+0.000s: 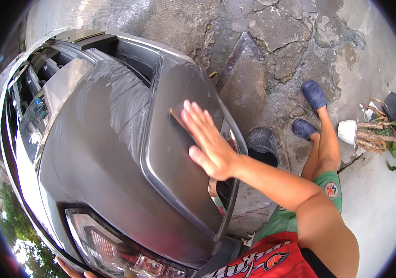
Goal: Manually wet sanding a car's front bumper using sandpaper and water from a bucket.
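Observation:
My right hand (206,144) lies palm down over a thin dark sheet (180,121) with a tan edge, pressed flat against a grey car body panel (180,87). The fingers lie close together and the thumb is spread; the hand hides most of the sheet, and its material is unclear. Pale, cloudy smears mark the neighbouring panel (121,90). At the bottom left, only some fingers of my left hand (71,268) show, by the outer edge of a clear-lensed vehicle lamp (100,239); the rest is out of frame.
A dark bucket (263,144) stands right beside the car. A V-shaped metal piece (243,52) lies on cracked concrete (281,31). Beyond my feet in blue clogs (313,93), a white pot (347,132) with a plant lies tilted at the right.

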`<state>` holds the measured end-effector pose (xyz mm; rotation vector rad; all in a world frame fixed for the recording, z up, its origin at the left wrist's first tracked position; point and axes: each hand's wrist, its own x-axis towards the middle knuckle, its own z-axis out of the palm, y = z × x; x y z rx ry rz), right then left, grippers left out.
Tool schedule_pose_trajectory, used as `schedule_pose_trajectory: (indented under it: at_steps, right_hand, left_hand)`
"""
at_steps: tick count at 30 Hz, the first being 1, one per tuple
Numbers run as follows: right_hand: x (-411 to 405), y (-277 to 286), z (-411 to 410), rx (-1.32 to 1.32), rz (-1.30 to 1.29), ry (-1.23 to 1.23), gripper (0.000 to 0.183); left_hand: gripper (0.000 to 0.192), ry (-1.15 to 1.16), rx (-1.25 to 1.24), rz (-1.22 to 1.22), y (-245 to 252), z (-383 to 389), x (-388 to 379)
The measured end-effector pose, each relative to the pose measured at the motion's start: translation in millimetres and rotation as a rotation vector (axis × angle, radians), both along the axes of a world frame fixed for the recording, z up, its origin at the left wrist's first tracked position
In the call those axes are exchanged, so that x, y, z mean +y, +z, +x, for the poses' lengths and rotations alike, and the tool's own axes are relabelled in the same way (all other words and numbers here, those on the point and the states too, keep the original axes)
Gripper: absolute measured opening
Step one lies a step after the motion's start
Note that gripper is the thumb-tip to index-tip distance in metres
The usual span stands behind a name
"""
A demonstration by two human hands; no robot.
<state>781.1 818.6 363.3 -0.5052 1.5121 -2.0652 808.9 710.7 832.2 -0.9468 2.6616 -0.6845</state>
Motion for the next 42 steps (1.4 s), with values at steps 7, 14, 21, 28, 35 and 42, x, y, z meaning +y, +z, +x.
schedule_pose_trajectory:
  at_steps: [7,14,21,28,35,42]
  right_hand:
    - [-52,-83,-126,-0.018,0.189,0.107,0.071]
    - [-52,-78,-138,0.044,0.262,0.140,0.068]
    - [-56,-92,-131,0.158,0.219,0.168,0.068]
    - [-46,-90,-142,0.131,0.184,0.236,0.069]
    - [-12,1,-82,0.074,-0.041,0.327,0.074]
    - [-16,-13,-94,0.033,0.073,0.200,0.070]
  left_hand:
    - [0.119,-0.070,-0.137,-0.022,-49,-80,-8]
    - [0.121,-0.025,-0.143,-0.049,-43,-81,-15]
    - [0.122,-0.051,-0.126,-0.104,-50,-83,-14]
    - [0.122,-0.076,-0.138,-0.125,-51,-84,-17]
    - [0.119,-0.059,-0.202,-0.136,-45,-81,-20]
    - [0.115,-0.102,-0.156,-0.082,-58,-88,-17]
